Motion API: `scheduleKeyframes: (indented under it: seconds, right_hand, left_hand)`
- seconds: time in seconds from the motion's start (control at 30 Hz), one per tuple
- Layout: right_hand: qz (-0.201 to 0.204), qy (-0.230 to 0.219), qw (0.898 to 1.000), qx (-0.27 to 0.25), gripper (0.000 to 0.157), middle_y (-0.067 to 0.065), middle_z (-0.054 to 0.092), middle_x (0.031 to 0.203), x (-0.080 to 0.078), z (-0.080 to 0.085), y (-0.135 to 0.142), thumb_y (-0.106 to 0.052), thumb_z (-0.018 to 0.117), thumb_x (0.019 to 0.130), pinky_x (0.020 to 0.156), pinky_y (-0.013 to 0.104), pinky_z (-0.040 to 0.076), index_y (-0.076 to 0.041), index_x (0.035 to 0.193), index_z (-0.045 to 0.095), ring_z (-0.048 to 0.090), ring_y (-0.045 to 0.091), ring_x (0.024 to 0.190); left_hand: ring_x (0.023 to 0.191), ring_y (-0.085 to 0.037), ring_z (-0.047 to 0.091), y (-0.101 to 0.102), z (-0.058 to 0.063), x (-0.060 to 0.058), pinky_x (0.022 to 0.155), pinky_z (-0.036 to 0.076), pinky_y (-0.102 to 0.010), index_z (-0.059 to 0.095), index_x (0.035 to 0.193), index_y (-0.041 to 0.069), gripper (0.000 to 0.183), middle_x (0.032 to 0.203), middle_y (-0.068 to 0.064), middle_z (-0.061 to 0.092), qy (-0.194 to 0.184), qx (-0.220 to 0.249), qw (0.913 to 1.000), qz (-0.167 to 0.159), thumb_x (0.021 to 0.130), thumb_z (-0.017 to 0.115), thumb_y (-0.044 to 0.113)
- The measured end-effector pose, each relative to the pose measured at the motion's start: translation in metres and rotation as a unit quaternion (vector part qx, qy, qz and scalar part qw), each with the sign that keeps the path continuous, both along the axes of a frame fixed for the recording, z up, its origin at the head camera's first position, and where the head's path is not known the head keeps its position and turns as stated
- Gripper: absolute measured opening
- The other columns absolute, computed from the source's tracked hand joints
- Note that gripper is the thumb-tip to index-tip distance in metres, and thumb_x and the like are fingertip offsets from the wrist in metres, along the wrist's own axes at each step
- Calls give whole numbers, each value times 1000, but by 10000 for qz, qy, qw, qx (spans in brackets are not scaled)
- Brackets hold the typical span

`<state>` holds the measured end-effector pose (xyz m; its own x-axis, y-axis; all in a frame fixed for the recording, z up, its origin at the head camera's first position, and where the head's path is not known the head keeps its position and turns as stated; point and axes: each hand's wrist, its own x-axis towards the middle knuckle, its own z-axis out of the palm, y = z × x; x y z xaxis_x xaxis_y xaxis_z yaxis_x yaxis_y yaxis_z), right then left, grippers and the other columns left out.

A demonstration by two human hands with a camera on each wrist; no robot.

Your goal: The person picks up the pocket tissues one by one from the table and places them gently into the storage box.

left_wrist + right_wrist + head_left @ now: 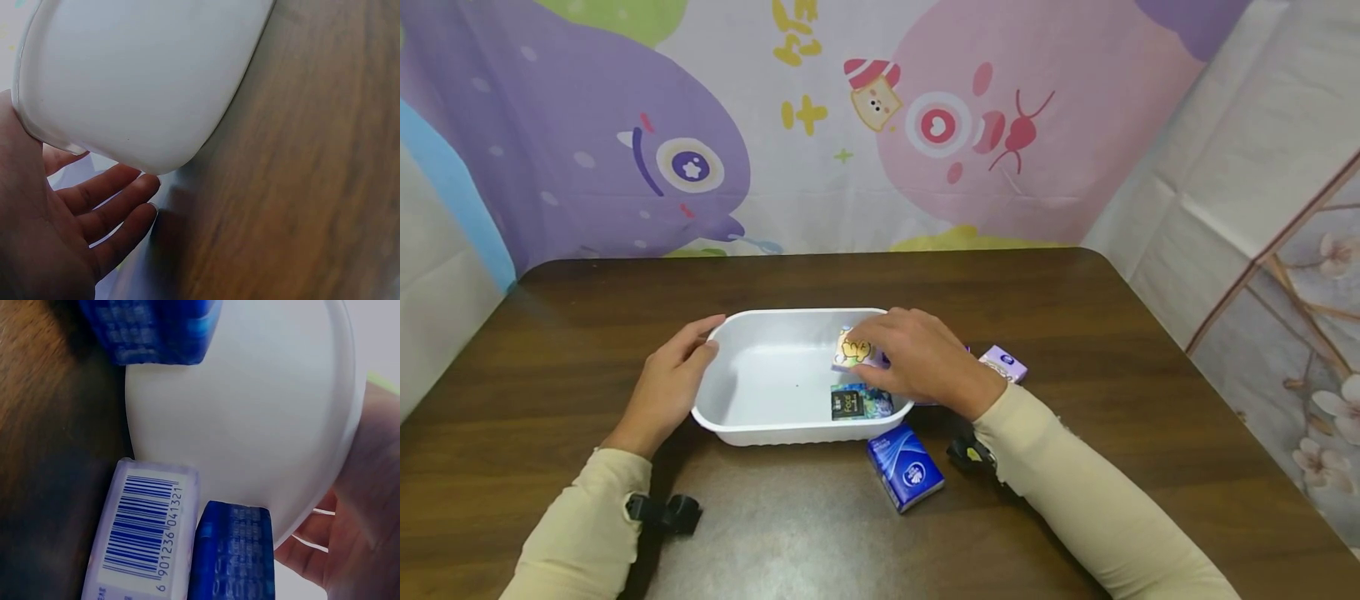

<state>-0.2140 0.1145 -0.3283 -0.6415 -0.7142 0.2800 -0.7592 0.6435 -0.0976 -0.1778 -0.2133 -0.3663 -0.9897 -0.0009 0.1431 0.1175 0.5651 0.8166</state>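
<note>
A white plastic basin stands on the table. At its left end my left hand holds the rim, thumb over the edge and the other fingers spread along the outer wall. My right hand reaches over the right end and pinches a small tissue pack with a yellow cartoon print inside the basin. Just nearer me in the basin lies a dark, blue-green patterned tissue pack. The right palm hides part of the basin's right rim.
A blue tissue pack lies outside the basin's near right corner. A lilac pack lies to the right, beyond my wrist; its neighbours are partly hidden. In the right wrist view, a barcoded lilac pack and a blue pack stand beside the basin wall.
</note>
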Motion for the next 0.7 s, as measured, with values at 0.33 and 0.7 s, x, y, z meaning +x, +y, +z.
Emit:
scheduleKeyframes:
  seconds: [0.33,0.7]
  right_hand:
    - [87,-92,9999,37,42,0,66,130,0,0,-1,-43,72,91,97,36,47,-18,125,71,59,20,119]
    - [65,-178,9998,45,42,0,64,132,1,0,0,-40,72,91,100,37,46,-18,127,70,58,20,122]
  left_hand:
    - [113,-36,57,-1,-1,0,86,48,-47,47,151,17,46,133,-22,59,37,-33,10000,46,108,41,33]
    - [110,-36,59,0,0,0,84,48,-43,48,150,18,46,128,-22,61,35,-45,10000,44,108,41,33]
